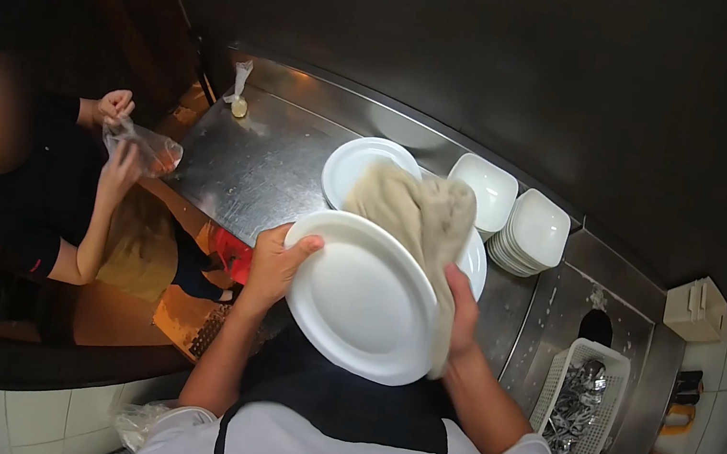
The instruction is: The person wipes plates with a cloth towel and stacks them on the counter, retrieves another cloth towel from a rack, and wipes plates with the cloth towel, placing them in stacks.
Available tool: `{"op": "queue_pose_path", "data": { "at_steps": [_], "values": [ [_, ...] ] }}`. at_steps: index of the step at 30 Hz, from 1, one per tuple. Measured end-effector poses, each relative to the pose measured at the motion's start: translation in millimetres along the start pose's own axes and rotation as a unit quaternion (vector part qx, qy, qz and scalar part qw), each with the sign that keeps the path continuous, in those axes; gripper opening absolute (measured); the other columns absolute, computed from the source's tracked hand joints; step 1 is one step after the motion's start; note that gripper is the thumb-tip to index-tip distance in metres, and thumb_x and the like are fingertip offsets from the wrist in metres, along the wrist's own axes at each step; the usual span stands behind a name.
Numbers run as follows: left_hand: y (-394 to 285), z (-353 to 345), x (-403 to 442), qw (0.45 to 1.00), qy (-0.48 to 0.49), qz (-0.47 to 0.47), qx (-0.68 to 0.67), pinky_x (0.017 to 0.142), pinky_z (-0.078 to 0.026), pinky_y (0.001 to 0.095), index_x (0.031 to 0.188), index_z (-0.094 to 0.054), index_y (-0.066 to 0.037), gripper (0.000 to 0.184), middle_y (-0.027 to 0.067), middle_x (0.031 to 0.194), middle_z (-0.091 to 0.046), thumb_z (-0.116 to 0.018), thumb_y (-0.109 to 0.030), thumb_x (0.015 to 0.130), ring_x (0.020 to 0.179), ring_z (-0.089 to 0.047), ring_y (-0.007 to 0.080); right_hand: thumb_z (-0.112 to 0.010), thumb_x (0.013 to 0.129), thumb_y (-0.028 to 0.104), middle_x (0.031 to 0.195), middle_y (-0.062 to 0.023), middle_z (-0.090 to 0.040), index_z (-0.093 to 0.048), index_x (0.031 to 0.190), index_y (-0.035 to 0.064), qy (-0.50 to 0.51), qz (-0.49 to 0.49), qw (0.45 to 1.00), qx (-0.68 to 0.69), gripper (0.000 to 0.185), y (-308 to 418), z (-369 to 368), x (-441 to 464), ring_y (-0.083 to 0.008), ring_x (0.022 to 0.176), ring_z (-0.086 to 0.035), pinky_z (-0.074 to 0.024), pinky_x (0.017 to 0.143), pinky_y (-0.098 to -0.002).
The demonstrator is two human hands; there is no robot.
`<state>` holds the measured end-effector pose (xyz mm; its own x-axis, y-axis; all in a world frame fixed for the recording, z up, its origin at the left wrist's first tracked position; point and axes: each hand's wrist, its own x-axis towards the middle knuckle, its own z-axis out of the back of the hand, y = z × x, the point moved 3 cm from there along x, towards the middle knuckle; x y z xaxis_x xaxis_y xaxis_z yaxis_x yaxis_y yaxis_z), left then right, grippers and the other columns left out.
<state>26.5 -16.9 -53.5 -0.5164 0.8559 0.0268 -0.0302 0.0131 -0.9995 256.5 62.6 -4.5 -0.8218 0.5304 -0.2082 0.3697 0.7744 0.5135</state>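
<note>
A white oval plate point(360, 299) is held up in front of my chest, slightly tilted. My left hand point(277, 262) grips its left rim, thumb on the upper face. My right hand point(461, 317) is closed on a beige cloth point(410, 211) at the plate's right edge; the cloth hangs behind the plate and over its upper right side. Beyond the cloth, white round plates point(358, 160) rest on the steel counter. Beside them stand two stacks of white square bowls, one nearer point(485, 190) and one farther right point(539, 227).
The steel counter point(267, 166) holds a small tied bag point(240, 89) at its far left. At the right, a white basket point(615, 388) of cutlery sits in the sink area. A co-worker point(52, 172) at the left handles a clear plastic bag point(149, 148).
</note>
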Motion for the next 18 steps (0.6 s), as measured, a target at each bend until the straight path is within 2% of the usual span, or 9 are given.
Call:
{"op": "queue_pose_path", "data": {
  "at_steps": [3,5,6,7,8,10,11,14,18],
  "values": [
    [8,-2,11,0.999,-0.035,-0.013,0.002,0.066,-0.053,0.0261,0.103,-0.071,0.004,0.030,0.0056,0.087,-0.072,-0.072,-0.025,0.094,0.073,-0.065,0.0102,-0.041,0.105,0.039,0.126,-0.0153,-0.065,-0.049,0.140,-0.0017,-0.041,-0.051,0.998,-0.014,0.054,-20,15,30,-0.0218,0.114,-0.063,-0.0495,0.100,-0.0347],
    [20,18,16,0.997,-0.072,-0.012,0.030,0.067,-0.053,0.0266,0.103,-0.070,0.004,0.028,0.0056,0.087,-0.072,-0.070,-0.023,0.096,0.074,-0.065,0.0103,-0.041,0.105,0.037,0.127,-0.0153,-0.064,-0.048,0.141,-0.0021,-0.062,-0.048,0.992,-0.097,0.054,-30,31,18,-0.0222,0.115,-0.063,-0.0494,0.101,-0.0350],
    [22,29,20,0.992,-0.105,0.035,0.052,0.067,-0.054,0.0277,0.106,-0.070,0.004,0.028,0.0068,0.088,-0.072,-0.067,-0.023,0.098,0.074,-0.065,0.0114,-0.041,0.104,0.037,0.128,-0.0152,-0.064,-0.047,0.142,-0.0023,-0.081,-0.052,0.986,-0.135,0.054,-36,39,8,-0.0224,0.115,-0.063,-0.0493,0.102,-0.0352],
    [29,40,27,0.989,-0.134,0.061,0.017,0.069,-0.054,0.0284,0.108,-0.069,0.005,0.031,0.0081,0.091,-0.072,-0.065,-0.024,0.099,0.076,-0.065,0.0124,-0.040,0.104,0.036,0.134,-0.0166,-0.060,-0.044,0.144,-0.0028,-0.095,-0.085,0.991,-0.037,0.056,-36,33,-2,-0.0246,0.121,-0.060,-0.0458,0.107,-0.0371],
    [39,50,37,0.983,-0.163,0.084,-0.017,0.071,-0.054,0.0291,0.111,-0.068,0.005,0.033,0.0094,0.094,-0.072,-0.064,-0.026,0.100,0.079,-0.066,0.0133,-0.040,0.104,0.037,0.136,-0.0172,-0.058,-0.044,0.144,-0.0027,-0.107,-0.052,0.993,-0.018,0.057,-31,38,-7,-0.0260,0.123,-0.059,-0.0449,0.108,-0.0383],
    [58,65,64,0.969,-0.218,0.071,-0.088,0.076,-0.054,0.0295,0.116,-0.064,0.007,0.038,0.0129,0.103,-0.071,-0.061,-0.029,0.101,0.087,-0.067,0.0160,-0.039,0.103,0.037,0.140,-0.0184,-0.056,-0.045,0.144,-0.0027,-0.122,0.024,0.992,0.016,0.058,-12,50,-17,-0.0287,0.127,-0.057,-0.0431,0.110,-0.0408],
    [69,70,79,0.961,-0.237,0.085,-0.117,0.081,-0.054,0.0309,0.120,-0.062,0.008,0.042,0.0151,0.109,-0.069,-0.060,-0.030,0.102,0.094,-0.067,0.0191,-0.038,0.103,0.038,0.144,-0.0190,-0.053,-0.041,0.147,-0.0034,-0.120,0.064,0.990,0.020,0.060,-4,55,-21,-0.0310,0.131,-0.053,-0.0410,0.112,-0.0428],
    [130,84,135,0.952,-0.289,0.066,-0.071,0.083,-0.053,0.0330,0.121,-0.060,0.008,0.040,0.0165,0.111,-0.070,-0.061,-0.026,0.100,0.095,-0.068,0.0219,-0.037,0.104,0.040,0.145,-0.0186,-0.052,-0.039,0.148,-0.0029,-0.152,0.194,0.969,0.002,0.061,16,63,-32,-0.0308,0.131,-0.053,-0.0409,0.113,-0.0425],
    [179,63,178,0.954,-0.289,0.061,0.046,0.086,-0.052,0.0378,0.117,-0.062,0.008,0.036,0.0202,0.110,-0.070,-0.061,-0.021,0.097,0.097,-0.069,0.0280,-0.039,0.104,0.040,0.145,-0.0177,-0.051,-0.038,0.148,-0.0023,-0.168,0.246,0.953,-0.058,0.061,26,57,-41,-0.0299,0.132,-0.053,-0.0409,0.113,-0.0413]
  ]
}}
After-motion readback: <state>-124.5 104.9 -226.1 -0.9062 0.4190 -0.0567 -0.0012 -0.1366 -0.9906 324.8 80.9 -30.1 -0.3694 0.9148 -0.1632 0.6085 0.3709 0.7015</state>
